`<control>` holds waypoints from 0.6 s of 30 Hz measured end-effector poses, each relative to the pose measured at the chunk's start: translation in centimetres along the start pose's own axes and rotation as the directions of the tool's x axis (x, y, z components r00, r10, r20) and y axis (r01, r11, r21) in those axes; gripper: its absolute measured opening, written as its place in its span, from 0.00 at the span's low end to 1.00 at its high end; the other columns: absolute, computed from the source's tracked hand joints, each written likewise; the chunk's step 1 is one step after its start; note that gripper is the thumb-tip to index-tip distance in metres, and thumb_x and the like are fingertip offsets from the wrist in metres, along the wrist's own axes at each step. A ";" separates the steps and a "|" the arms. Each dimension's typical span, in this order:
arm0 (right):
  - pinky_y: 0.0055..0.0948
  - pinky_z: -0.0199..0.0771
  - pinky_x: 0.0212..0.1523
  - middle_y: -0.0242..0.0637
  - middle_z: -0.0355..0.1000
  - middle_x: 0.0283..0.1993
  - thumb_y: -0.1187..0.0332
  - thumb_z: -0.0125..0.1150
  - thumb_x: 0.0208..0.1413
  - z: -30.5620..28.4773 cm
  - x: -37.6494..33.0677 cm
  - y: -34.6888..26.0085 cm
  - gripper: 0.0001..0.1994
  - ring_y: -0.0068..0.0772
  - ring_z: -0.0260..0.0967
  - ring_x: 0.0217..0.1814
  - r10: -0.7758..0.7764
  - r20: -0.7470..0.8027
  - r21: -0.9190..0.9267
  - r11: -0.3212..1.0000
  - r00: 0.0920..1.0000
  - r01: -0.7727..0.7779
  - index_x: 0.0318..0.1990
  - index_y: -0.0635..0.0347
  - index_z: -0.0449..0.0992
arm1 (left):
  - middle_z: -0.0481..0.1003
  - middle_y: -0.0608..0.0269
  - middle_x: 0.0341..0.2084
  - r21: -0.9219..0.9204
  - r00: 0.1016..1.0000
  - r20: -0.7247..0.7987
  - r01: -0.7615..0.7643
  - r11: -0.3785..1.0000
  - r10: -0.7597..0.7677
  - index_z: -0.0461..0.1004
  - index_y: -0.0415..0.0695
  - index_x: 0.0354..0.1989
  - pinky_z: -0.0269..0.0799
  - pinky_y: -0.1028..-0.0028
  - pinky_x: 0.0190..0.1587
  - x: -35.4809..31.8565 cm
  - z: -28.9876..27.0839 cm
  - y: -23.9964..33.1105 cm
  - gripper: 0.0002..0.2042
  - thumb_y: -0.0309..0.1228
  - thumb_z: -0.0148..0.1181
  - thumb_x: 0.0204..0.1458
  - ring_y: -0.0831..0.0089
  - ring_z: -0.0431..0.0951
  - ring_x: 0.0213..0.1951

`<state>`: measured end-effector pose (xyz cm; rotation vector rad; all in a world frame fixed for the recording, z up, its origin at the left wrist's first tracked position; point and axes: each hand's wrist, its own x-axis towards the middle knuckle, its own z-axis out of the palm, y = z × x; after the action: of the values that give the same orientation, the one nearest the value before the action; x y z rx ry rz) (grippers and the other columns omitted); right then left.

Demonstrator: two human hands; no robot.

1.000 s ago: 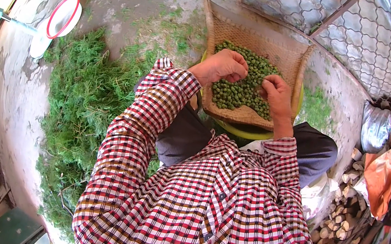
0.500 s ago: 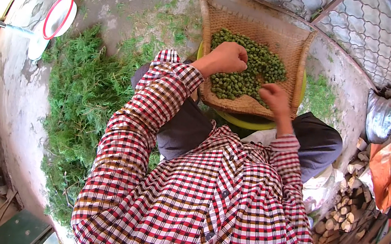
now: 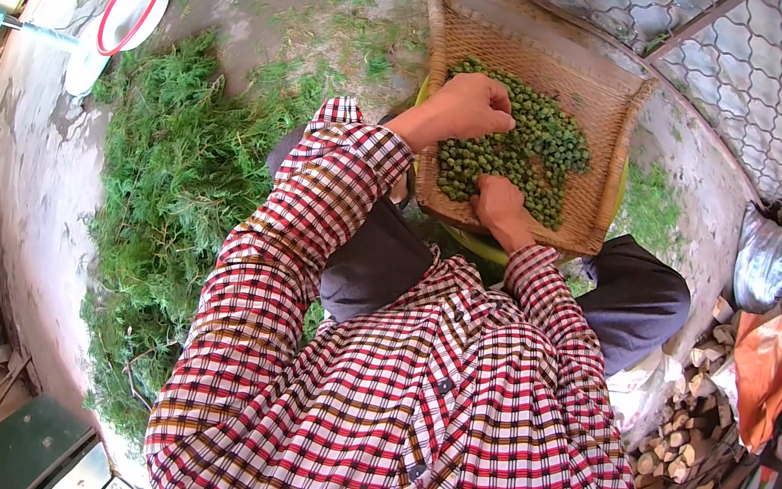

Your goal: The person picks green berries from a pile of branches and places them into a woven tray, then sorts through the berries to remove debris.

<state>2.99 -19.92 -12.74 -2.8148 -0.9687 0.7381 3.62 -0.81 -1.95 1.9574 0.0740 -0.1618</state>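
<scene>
A woven wicker scoop basket (image 3: 596, 189) with a raised back and sides rests on a yellow-green basin (image 3: 618, 213) between my knees. Many small round green cones (image 3: 562, 149) lie spread over its floor. My left hand (image 3: 472, 108) hangs over the left part of the pile, its fingers curled in and pinched; anything in them is hidden. Down at the near edge of the cones is my right hand (image 3: 501, 205), fingers bent together among them. What those fingertips grip, I cannot make out.
Cut green conifer branches (image 3: 165, 201) are heaped on the ground to my left. Beyond them stands a white basin (image 3: 135, 11) with a red rim. Split firewood (image 3: 680, 440) and an orange bag (image 3: 766, 361) lie on the right. A wire-mesh panel (image 3: 738, 84) leans at the far right.
My right hand has come left and down onto the near edge of the cones. The left hand stays over the pile. The view has shifted slightly, so the basket appears farther right.
</scene>
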 end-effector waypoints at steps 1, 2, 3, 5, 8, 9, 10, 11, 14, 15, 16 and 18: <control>0.47 0.65 0.36 0.48 0.69 0.30 0.67 0.59 0.42 0.0 0.1 0.0 0.09 0.52 0.67 0.36 0.004 0.010 -0.014 1.000 1.000 -0.004 0.29 0.64 0.71 | 0.75 0.55 0.23 0.006 1.000 0.003 0.004 1.000 -0.004 0.76 0.39 0.28 0.70 0.71 0.32 0.0 -0.1 0.1 0.12 0.35 0.60 0.40 0.67 0.75 0.27; 0.47 0.65 0.36 0.48 0.69 0.30 0.67 0.59 0.42 0.0 0.1 0.1 0.09 0.52 0.67 0.36 0.003 0.010 -0.014 1.000 1.000 -0.002 0.29 0.64 0.71 | 0.75 0.55 0.23 0.006 1.000 0.001 0.004 1.000 -0.004 0.76 0.39 0.28 0.70 0.71 0.32 0.0 -0.1 -0.1 0.12 0.35 0.60 0.40 0.67 0.75 0.27; 0.46 0.66 0.35 0.47 0.70 0.30 0.67 0.58 0.42 0.0 0.0 0.3 0.09 0.51 0.67 0.35 0.043 0.014 0.013 0.999 0.999 -0.043 0.29 0.64 0.71 | 0.75 0.56 0.23 0.010 1.000 -0.006 -0.002 1.000 0.002 0.76 0.39 0.28 0.70 0.71 0.32 0.0 0.0 -0.2 0.12 0.36 0.60 0.40 0.67 0.75 0.27; 0.45 0.66 0.35 0.46 0.70 0.29 0.67 0.58 0.43 0.1 -0.1 1.0 0.09 0.50 0.67 0.34 0.085 0.018 0.041 0.996 0.996 -0.085 0.28 0.64 0.72 | 0.75 0.56 0.23 0.015 1.000 -0.013 -0.010 1.000 0.010 0.76 0.39 0.28 0.70 0.71 0.32 0.0 0.0 -0.3 0.12 0.36 0.60 0.40 0.67 0.75 0.27; 0.41 0.68 0.32 0.43 0.71 0.29 0.67 0.57 0.44 0.2 -0.1 3.0 0.09 0.44 0.68 0.31 0.118 -0.063 0.224 0.969 0.991 -0.101 0.29 0.63 0.73 | 0.75 0.56 0.23 0.014 0.999 -0.004 0.035 0.999 -0.035 0.76 0.39 0.28 0.70 0.71 0.32 -0.1 -0.1 -0.2 0.12 0.36 0.60 0.40 0.68 0.75 0.27; 0.40 0.67 0.31 0.43 0.70 0.27 0.66 0.56 0.44 0.0 -0.1 3.6 0.09 0.43 0.67 0.29 0.107 -0.103 0.332 0.941 0.989 -0.067 0.27 0.63 0.72 | 0.75 0.56 0.23 -0.021 0.999 -0.008 0.044 0.999 -0.044 0.76 0.39 0.28 0.70 0.72 0.32 -0.2 -0.2 0.1 0.12 0.36 0.60 0.40 0.69 0.75 0.27; 0.38 0.67 0.29 0.43 0.69 0.25 0.66 0.56 0.44 -0.3 0.0 4.2 0.09 0.42 0.67 0.27 0.100 -0.144 0.433 0.901 0.985 -0.028 0.26 0.63 0.71 | 0.75 0.57 0.23 -0.057 0.998 -0.012 0.054 0.997 -0.055 0.77 0.39 0.29 0.70 0.72 0.31 -0.3 -0.3 0.2 0.12 0.36 0.60 0.41 0.70 0.75 0.26; 0.36 0.66 0.28 0.41 0.68 0.22 0.66 0.56 0.42 -0.3 0.2 4.8 0.08 0.38 0.66 0.25 0.130 -0.111 0.529 0.847 0.985 -0.052 0.25 0.63 0.71 | 0.75 0.57 0.23 -0.057 0.998 -0.014 0.052 0.997 -0.053 0.77 0.39 0.29 0.70 0.72 0.31 -0.1 -0.3 0.2 0.12 0.36 0.60 0.41 0.70 0.75 0.26; 0.36 0.66 0.26 0.40 0.68 0.20 0.68 0.56 0.42 -1.7 1.1 4.3 0.08 0.37 0.65 0.22 0.131 -0.091 0.660 0.750 0.987 -0.038 0.23 0.64 0.70 | 0.75 0.57 0.23 -0.128 0.998 -0.054 0.029 0.991 -0.036 0.77 0.38 0.29 0.70 0.73 0.31 0.1 -0.6 0.2 0.12 0.36 0.59 0.42 0.71 0.75 0.26; 0.35 0.66 0.26 0.41 0.68 0.19 0.69 0.56 0.41 -1.9 1.6 4.2 0.07 0.36 0.65 0.20 0.132 -0.134 0.631 0.775 0.982 -0.018 0.22 0.65 0.70 | 0.75 0.60 0.23 -0.114 0.997 -0.067 0.016 0.993 -0.024 0.76 0.37 0.30 0.69 0.75 0.30 0.0 -0.7 0.7 0.12 0.35 0.58 0.44 0.75 0.73 0.26; 0.35 0.66 0.26 0.41 0.68 0.19 0.69 0.56 0.41 -2.0 2.2 4.0 0.07 0.36 0.65 0.20 0.128 -0.131 0.628 0.778 0.983 -0.018 0.22 0.65 0.70 | 0.74 0.64 0.23 -0.101 0.997 -0.080 0.005 0.995 -0.013 0.75 0.35 0.32 0.67 0.77 0.30 0.0 -0.7 0.9 0.12 0.33 0.58 0.46 0.79 0.71 0.26; 0.35 0.67 0.26 0.42 0.69 0.20 0.69 0.57 0.42 -2.3 3.4 3.6 0.07 0.36 0.66 0.21 0.066 -0.204 0.542 0.838 0.977 0.056 0.24 0.65 0.71 | 0.75 0.60 0.23 -0.139 0.996 -0.088 0.003 0.990 -0.016 0.75 0.36 0.31 0.69 0.75 0.31 0.2 -0.4 0.7 0.12 0.35 0.58 0.44 0.75 0.73 0.26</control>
<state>8.33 -20.56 -12.94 -2.3278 -0.5910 0.5759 3.90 -0.67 -1.20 1.8246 0.1494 -0.0735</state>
